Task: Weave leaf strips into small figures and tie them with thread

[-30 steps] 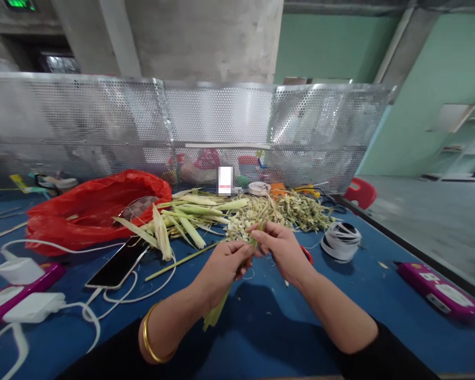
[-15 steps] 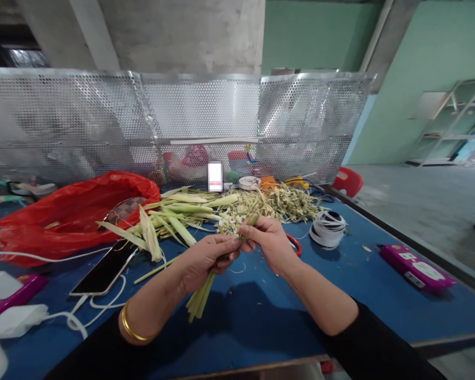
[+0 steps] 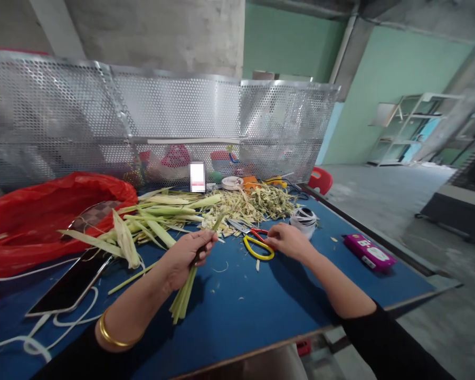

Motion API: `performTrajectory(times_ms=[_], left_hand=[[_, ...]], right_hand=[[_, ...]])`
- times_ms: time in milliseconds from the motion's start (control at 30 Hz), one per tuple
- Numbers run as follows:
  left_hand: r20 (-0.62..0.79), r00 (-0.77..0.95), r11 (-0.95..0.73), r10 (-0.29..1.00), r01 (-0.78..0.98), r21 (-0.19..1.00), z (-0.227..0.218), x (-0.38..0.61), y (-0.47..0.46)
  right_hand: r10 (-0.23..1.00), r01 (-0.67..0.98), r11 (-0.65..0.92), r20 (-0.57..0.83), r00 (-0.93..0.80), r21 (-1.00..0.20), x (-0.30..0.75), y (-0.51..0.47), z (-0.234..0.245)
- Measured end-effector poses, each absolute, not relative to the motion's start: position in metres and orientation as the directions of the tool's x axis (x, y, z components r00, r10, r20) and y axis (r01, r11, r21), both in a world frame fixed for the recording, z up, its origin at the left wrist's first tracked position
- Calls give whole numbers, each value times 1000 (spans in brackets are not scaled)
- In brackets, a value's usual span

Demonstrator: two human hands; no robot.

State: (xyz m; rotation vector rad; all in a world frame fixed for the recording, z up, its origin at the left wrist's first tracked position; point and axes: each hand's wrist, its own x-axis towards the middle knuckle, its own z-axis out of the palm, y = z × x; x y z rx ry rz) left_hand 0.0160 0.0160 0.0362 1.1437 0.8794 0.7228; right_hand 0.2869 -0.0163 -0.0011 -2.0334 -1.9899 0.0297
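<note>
My left hand (image 3: 188, 256) is closed round a bundle of pale green corn husk strips (image 3: 184, 295). The bundle's narrow end pokes up past the thumb, and the loose ends fan out below the fist. Over on the right, my right hand (image 3: 291, 240) has its fingertips closed on the red handle of a pair of scissors (image 3: 261, 257). Their other handle is yellow, and they lie on the blue tabletop with the blades pointing at the husk scraps (image 3: 257, 202). Part of the red handle is hidden by my fingers.
Long husks (image 3: 158, 211) are heaped beside a red plastic bag (image 3: 11, 211). A phone (image 3: 73, 282) with white cables lies at left. A spool of white tape (image 3: 304, 224) and a purple box (image 3: 369, 252) are at right. A perforated metal screen (image 3: 182, 105) borders the back.
My right hand has left the husk bundle and moved right to the scissors. My left hand keeps the bundle. The head view has turned to the right.
</note>
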Motion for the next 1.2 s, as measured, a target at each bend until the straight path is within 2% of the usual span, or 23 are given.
performTrajectory(times_ms=[200,400,433,533,700,800,867,933,1000,1067,1200], left_hand=[[-192,449,190,873,50,980,36,34,13],[-168,461,142,871,90,986,52,47,20],[-162,466,128,870,105,986,54,50,22],[-172,483,106,859,161,981,55,64,34],[-248,529,150,811,221,964,42,111,56],[-313,548,207,776,248,946,31,149,65],[-347,561,249,751,247,937,24,175,68],[-404,565,307,719,263,915,17,199,69],[-433,581,348,690,259,901,9,218,69],[-452,605,378,655,255,890,3,228,67],[-497,629,434,598,267,860,-6,225,67]], right_hand=[[992,993,51,118,-38,-107,253,-5,-9],[994,992,17,108,-3,-125,255,-36,4],[994,989,18,109,-2,-149,259,-49,4],[996,910,27,86,10,-413,278,-90,-3],[984,727,-170,-74,162,-665,313,-144,-17],[959,525,-244,-120,258,-815,320,-161,-12],[943,296,-269,-187,277,-917,319,-167,-6],[945,55,-251,-232,229,-966,317,-172,-1],[956,-101,-207,-223,192,-973,316,-175,0],[954,-167,-178,-212,211,-970,317,-176,-3],[931,-192,-202,-249,267,-960,320,-175,-10]])
